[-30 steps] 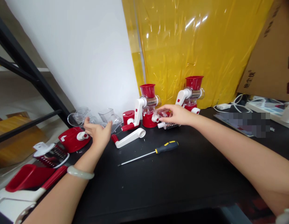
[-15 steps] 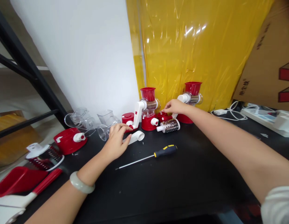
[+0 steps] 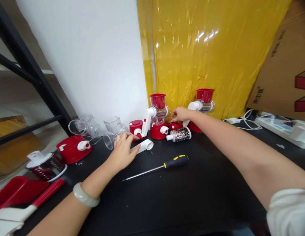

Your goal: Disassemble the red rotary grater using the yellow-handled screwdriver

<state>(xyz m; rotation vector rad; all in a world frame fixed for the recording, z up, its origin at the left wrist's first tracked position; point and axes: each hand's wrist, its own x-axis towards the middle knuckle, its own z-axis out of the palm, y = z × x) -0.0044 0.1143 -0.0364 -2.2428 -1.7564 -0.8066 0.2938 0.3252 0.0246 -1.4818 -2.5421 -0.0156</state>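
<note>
My left hand (image 3: 124, 149) lies over a white crank handle (image 3: 145, 145), with thumb and fingers apart. Its fingertips are close to a small red base (image 3: 136, 127). My right hand (image 3: 181, 114) reaches between two assembled rotary graters, a nearer one (image 3: 157, 130) and a farther one (image 3: 204, 95). Its fingers are bent together, pointing down at a red part (image 3: 170, 125); what they hold, if anything, is hidden. In front of that hand a metal grater drum (image 3: 180, 134) lies on its side.
A screwdriver (image 3: 175, 161) lies across the black table (image 3: 167, 203). Clear plastic housings (image 3: 113, 126), a red base (image 3: 72, 149), another drum (image 3: 48, 165) and a red hopper (image 3: 21, 191) are at left. A power strip (image 3: 282, 127) and carton (image 3: 281, 75) are at right.
My right hand's fingers have dipped a little toward the red part behind the drum. My left hand keeps its place by the crank handle. The view has shifted slightly.
</note>
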